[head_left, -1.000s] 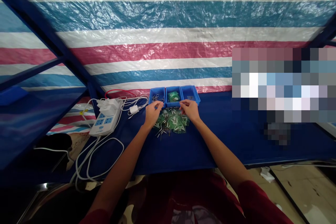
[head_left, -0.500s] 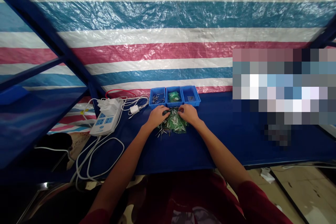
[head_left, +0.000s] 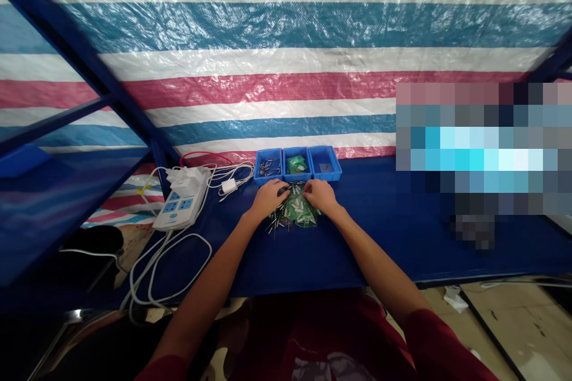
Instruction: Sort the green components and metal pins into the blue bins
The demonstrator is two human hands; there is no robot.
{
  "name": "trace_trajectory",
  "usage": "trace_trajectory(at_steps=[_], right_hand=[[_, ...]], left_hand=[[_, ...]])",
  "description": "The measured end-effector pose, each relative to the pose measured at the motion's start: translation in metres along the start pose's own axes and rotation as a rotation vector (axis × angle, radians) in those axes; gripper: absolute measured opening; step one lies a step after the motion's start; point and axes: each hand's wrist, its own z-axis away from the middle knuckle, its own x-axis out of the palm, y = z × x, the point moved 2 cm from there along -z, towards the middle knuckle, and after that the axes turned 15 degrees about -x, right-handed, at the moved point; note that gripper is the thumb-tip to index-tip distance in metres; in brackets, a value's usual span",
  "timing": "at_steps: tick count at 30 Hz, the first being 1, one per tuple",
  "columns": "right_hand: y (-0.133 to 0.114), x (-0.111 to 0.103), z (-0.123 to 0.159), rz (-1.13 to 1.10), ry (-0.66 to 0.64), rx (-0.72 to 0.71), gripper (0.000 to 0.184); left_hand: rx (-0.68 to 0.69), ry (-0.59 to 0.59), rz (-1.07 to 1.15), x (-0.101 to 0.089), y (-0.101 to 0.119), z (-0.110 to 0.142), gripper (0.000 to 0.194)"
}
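Person's own body: bare left hand (head_left: 268, 197) and bare right hand (head_left: 320, 195), no gloves, rings or watch visible. Forearms uncovered. Dark red short sleeves (head_left: 440, 342) end well back from the fingers, above the elbows.

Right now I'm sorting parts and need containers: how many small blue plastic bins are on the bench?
3, side by side at the back of the blue bench: the left blue plastic bin, the middle bin, and the right bin. None seems hidden.

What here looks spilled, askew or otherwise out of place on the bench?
A loose pile of green parts and metal pins lies on the blue table instead of in the three blue bins; left hand and right hand rest on it. White cables dangle off the edge.
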Motion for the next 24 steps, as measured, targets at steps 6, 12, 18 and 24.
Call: trace_trajectory(at_steps=[6,12,18,24], right_hand=[[-0.004,0.002,0.002,0.029,0.04,0.026,0.02],[-0.007,0.004,0.002,0.036,0.043,0.057,0.022],[-0.013,0.004,0.003,0.021,0.079,0.134,0.023],[-0.01,0.001,0.003,-0.042,0.156,0.173,0.025]], left_hand=[[-0.009,0.055,-0.011,0.006,-0.001,-0.001,0.024],[-0.008,0.087,-0.023,0.013,-0.002,-0.003,0.024],[-0.013,0.082,-0.079,0.014,0.0,-0.002,0.025],[-0.006,0.09,-0.086,0.012,0.001,-0.001,0.024]])
